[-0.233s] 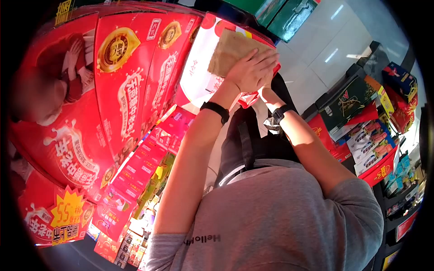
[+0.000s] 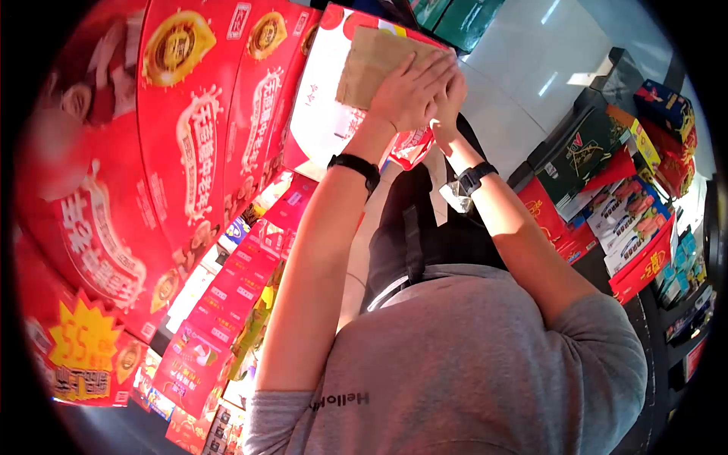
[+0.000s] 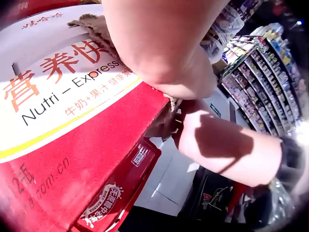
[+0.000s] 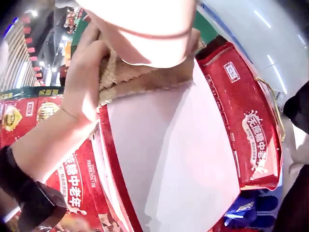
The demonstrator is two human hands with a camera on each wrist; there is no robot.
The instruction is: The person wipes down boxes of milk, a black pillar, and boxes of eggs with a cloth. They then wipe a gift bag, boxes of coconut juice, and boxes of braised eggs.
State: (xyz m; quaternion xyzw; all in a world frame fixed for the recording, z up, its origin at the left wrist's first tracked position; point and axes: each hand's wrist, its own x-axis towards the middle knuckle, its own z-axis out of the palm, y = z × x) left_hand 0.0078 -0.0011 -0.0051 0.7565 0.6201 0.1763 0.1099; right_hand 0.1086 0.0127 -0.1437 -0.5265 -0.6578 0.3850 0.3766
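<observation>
A brown cloth (image 2: pixel 364 68) lies over the upper end of a white and red Nutri-Express carton (image 3: pixel 111 130). On top of the cloth rests my left hand (image 2: pixel 407 95), its fingers extended toward the carton's far edge. My right hand (image 2: pixel 450 100) is close beside it at the carton's side edge, fingers reaching up along that edge and partly hidden by the left hand. In the right wrist view, the cloth (image 4: pixel 145 79) hangs under the right hand (image 4: pixel 159 38), with a bare white face of the carton below. Both wrists wear black bands.
Large red cartons (image 2: pixel 197 144) stand in a row at the left, one bearing a yellow price tag (image 2: pixel 80 341). Smaller pink and red boxes (image 2: pixel 227 296) lie below them. A dark green box (image 2: pixel 580 163) and other packages stack at the right, beside a tiled floor (image 2: pixel 531 68).
The head view has shifted, so the cartons, cloth and both hands appear higher and further left. Both hands remain at the cloth.
</observation>
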